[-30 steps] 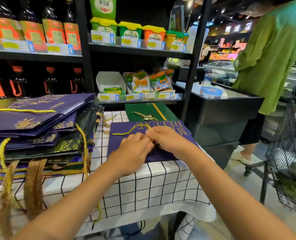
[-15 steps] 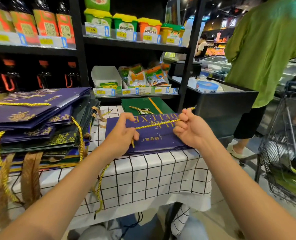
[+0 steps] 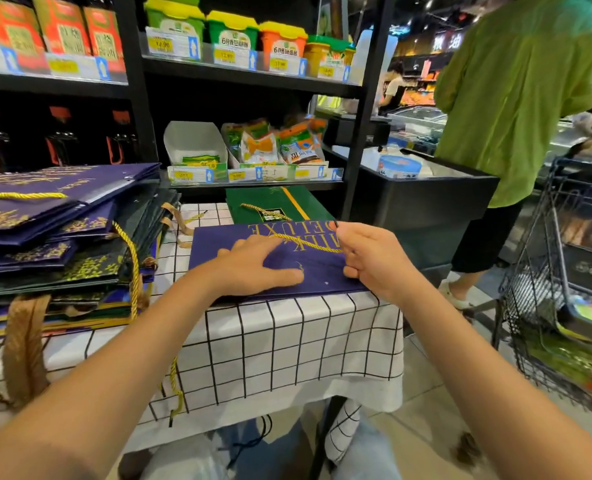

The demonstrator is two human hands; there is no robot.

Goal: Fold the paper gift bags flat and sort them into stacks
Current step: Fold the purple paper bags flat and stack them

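Observation:
A flat purple gift bag [image 3: 308, 268] with gold lettering lies on the checked tablecloth [image 3: 287, 341]. My left hand [image 3: 253, 265] presses flat on the bag, fingers spread. My right hand [image 3: 367, 258] is curled at the bag's right edge and pinches its gold rope handle [image 3: 305, 242], which runs across the bag. Behind it lies a flat green bag [image 3: 277, 206] with a gold stripe. On the left sits a tall stack of folded purple and dark green bags [image 3: 58, 237], their gold cords hanging over the table edge.
Black store shelves [image 3: 246, 77] with tubs and packets stand right behind the table. A person in a green shirt [image 3: 516, 98] stands at the right beside a black counter [image 3: 436, 202]. A wire shopping cart [image 3: 564, 271] is close on the right.
My left hand has flattened onto the bag with spread fingers. My right hand stays at the right edge, still pinching the gold cord. The bag sits slightly nearer the table's front edge.

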